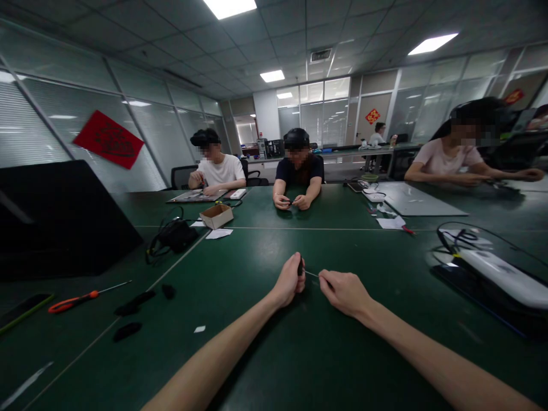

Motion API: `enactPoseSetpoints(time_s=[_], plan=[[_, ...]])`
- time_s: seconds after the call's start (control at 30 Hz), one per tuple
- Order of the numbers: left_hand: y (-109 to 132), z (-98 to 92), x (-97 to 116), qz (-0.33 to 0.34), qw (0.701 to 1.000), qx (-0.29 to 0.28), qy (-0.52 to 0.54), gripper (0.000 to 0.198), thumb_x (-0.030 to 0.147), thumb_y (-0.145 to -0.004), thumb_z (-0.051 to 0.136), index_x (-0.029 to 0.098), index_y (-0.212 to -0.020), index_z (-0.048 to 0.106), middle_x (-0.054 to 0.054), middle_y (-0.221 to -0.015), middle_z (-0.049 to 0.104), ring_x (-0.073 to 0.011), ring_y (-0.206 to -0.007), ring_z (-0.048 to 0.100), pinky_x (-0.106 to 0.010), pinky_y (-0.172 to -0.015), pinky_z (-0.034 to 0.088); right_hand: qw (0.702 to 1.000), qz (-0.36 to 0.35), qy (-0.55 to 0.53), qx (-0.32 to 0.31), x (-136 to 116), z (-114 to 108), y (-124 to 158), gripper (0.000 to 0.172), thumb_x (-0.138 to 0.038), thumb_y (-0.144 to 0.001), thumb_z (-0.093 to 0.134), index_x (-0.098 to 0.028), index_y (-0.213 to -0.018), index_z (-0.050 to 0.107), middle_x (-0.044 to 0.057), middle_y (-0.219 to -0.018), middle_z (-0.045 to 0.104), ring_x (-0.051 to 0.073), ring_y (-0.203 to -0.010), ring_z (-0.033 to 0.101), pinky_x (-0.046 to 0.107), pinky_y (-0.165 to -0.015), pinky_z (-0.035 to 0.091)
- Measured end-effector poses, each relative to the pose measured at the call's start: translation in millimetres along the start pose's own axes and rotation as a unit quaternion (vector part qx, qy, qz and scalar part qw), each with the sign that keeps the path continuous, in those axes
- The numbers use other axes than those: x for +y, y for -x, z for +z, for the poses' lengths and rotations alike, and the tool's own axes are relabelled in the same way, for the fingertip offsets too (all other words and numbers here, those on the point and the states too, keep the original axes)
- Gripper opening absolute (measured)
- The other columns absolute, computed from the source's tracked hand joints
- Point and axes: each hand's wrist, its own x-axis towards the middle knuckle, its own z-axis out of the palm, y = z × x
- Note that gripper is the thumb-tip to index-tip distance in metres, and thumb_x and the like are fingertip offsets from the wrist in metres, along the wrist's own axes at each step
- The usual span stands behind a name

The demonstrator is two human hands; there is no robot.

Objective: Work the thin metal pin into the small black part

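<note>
My left hand [289, 281] is closed around a small black-handled tool [299, 265], perhaps a precision screwdriver, with most of the handle showing above my fingers. Its thin metal shaft [311, 274] runs right from that hand towards my right hand [345, 294]. The fingertips of my right hand meet the far end of the shaft, and the fingers themselves are mostly hidden. Both hands hover over the dark green table [257, 354].
An orange-handled screwdriver [85, 298] and black foam pieces [135, 302] lie to my left. A cardboard box [216, 216] and a black bag with cables [173, 237] sit further off. A white device [500, 278] lies at right. Several co-workers sit across the table.
</note>
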Motion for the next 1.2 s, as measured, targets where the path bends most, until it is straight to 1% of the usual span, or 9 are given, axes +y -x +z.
enactPoseSetpoints(time_s=[0.1,0.2,0.37,0.5,0.7,0.87,1.03,1.2], plan=[[1.6,0.8,-2.6,0.034,0.999,0.002,-0.041,0.044,0.064,-0.081,0.038,0.020,-0.085,0.040,0.008,-0.052,0.032,-0.0047,-0.037,0.023,-0.015,-0.035,0.017,1.000,-0.006,0.003,0.001,1.0,1.0,1.1,0.036,-0.034,-0.095,0.028,-0.018,-0.084,0.058,0.000,-0.065,0.057,0.009,-0.052,0.049,0.021,-0.054,0.033],[2.2,0.5,-5.9,0.067,0.994,0.016,-0.086,0.043,0.062,-0.082,0.038,0.020,-0.085,0.040,0.007,-0.053,0.034,-0.0050,-0.037,0.026,-0.015,-0.034,0.021,1.000,-0.011,0.009,0.001,1.4,1.3,2.2,0.035,-0.036,-0.095,0.029,-0.019,-0.085,0.058,0.000,-0.065,0.058,0.010,-0.052,0.050,0.021,-0.053,0.034],[2.0,-0.6,-8.2,0.089,0.989,0.027,-0.118,0.042,0.061,-0.083,0.036,0.019,-0.086,0.041,0.007,-0.055,0.037,-0.0049,-0.037,0.028,-0.016,-0.034,0.022,1.000,-0.016,0.020,0.011,0.3,0.8,3.5,0.034,-0.037,-0.095,0.029,-0.020,-0.086,0.058,0.001,-0.065,0.059,0.011,-0.053,0.052,0.022,-0.054,0.035],[2.2,-0.1,-7.2,0.087,0.989,0.029,-0.115,0.042,0.062,-0.083,0.036,0.020,-0.085,0.040,0.007,-0.056,0.037,-0.0049,-0.037,0.028,-0.016,-0.033,0.022,1.000,-0.018,-0.005,0.004,0.7,0.0,4.0,0.034,-0.038,-0.095,0.029,-0.020,-0.089,0.058,0.001,-0.067,0.060,0.011,-0.051,0.053,0.021,-0.050,0.036],[5.0,2.5,-2.7,0.075,0.991,0.025,-0.109,0.044,0.063,-0.082,0.038,0.020,-0.085,0.040,0.007,-0.055,0.037,-0.0049,-0.037,0.028,-0.017,-0.034,0.023,0.999,-0.018,-0.033,0.002,3.7,0.9,4.7,0.033,-0.038,-0.095,0.030,-0.021,-0.090,0.057,0.001,-0.069,0.061,0.010,-0.053,0.055,0.020,-0.049,0.039],[6.6,4.5,-0.7,0.070,0.992,0.026,-0.101,0.044,0.063,-0.081,0.038,0.019,-0.085,0.041,0.007,-0.053,0.035,-0.0049,-0.037,0.026,-0.016,-0.034,0.021,0.999,-0.022,-0.030,0.005,5.5,3.0,5.3,0.032,-0.036,-0.095,0.030,-0.021,-0.090,0.057,0.001,-0.068,0.061,0.010,-0.052,0.054,0.020,-0.049,0.039],[6.4,4.7,-1.4,0.066,0.993,0.015,-0.093,0.043,0.063,-0.082,0.038,0.020,-0.084,0.040,0.008,-0.053,0.033,-0.0049,-0.038,0.025,-0.015,-0.034,0.021,0.999,-0.022,-0.027,0.013,3.2,0.8,5.5,0.032,-0.034,-0.095,0.029,-0.021,-0.089,0.057,0.000,-0.067,0.060,0.010,-0.052,0.054,0.020,-0.050,0.039],[3.9,5.4,-1.7,0.051,0.994,0.020,-0.094,0.044,0.064,-0.081,0.039,0.020,-0.085,0.039,0.008,-0.054,0.033,-0.0048,-0.037,0.026,-0.015,-0.034,0.021,1.000,-0.019,0.004,0.019,1.0,-1.8,5.6,0.032,-0.035,-0.094,0.030,-0.020,-0.086,0.057,0.000,-0.065,0.059,0.010,-0.051,0.053,0.021,-0.050,0.036]])
